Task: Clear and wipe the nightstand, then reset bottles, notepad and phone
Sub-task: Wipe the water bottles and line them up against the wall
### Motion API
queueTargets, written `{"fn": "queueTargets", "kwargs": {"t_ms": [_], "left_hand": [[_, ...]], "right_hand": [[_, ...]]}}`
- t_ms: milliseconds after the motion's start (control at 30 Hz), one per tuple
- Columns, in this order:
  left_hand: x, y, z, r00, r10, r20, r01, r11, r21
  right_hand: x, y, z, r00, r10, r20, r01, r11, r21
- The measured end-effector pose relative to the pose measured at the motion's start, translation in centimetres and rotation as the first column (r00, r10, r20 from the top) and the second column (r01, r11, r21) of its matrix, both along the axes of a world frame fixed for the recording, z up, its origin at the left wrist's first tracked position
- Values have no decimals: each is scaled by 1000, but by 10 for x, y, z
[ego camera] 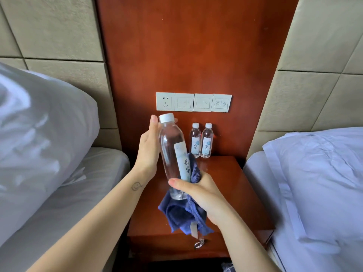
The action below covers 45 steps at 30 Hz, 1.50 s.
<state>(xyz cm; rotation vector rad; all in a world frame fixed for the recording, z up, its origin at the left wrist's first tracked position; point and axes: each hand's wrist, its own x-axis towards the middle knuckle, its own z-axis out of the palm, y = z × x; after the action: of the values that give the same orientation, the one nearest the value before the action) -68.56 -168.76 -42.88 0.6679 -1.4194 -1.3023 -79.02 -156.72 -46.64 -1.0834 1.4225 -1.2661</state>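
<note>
Two clear, white-capped, calligraphy-labelled bottles (195, 141) on glossy wood counter (231, 179); left fingers (154, 123) clasp third bottle (170, 142), right fingers (177, 183) clamp ribbed blue cloth (182, 214) to it.

A hotel room is showing: white-linen left bed (78, 193) and right bed (314, 183) are flanking a wood panel (196, 46) bearing switches (193, 102), padded walls (59, 36) rising behind.

Water bottle (170, 146): three. Blue cloth (180, 214): one. Socket plate (165, 101): one. Switch plate (184, 102): three. Nightstand (231, 173): one.
</note>
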Motion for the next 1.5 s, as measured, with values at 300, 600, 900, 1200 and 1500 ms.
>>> {"fn": "queueTargets", "kwargs": {"t_ms": [300,600,900,1200,1500], "left_hand": [[-30,38,-52,945,-136,297,116,990,84],[-70,25,-84,934,-109,341,121,993,-15],[-113,1,-106,907,-69,416,105,992,-63],[-132,-19,-116,892,-126,435,140,990,0],[-139,5,-125,933,-332,141,315,940,132]], "right_hand": [[-31,-25,-29,823,-450,-347,398,892,-215],[-68,-36,-59,829,-477,-291,493,870,-20],[-107,-50,-101,804,-511,-305,551,833,58],[-150,-31,-77,773,-627,-99,627,778,-35],[-150,-44,-83,520,-399,756,376,901,217]]}}
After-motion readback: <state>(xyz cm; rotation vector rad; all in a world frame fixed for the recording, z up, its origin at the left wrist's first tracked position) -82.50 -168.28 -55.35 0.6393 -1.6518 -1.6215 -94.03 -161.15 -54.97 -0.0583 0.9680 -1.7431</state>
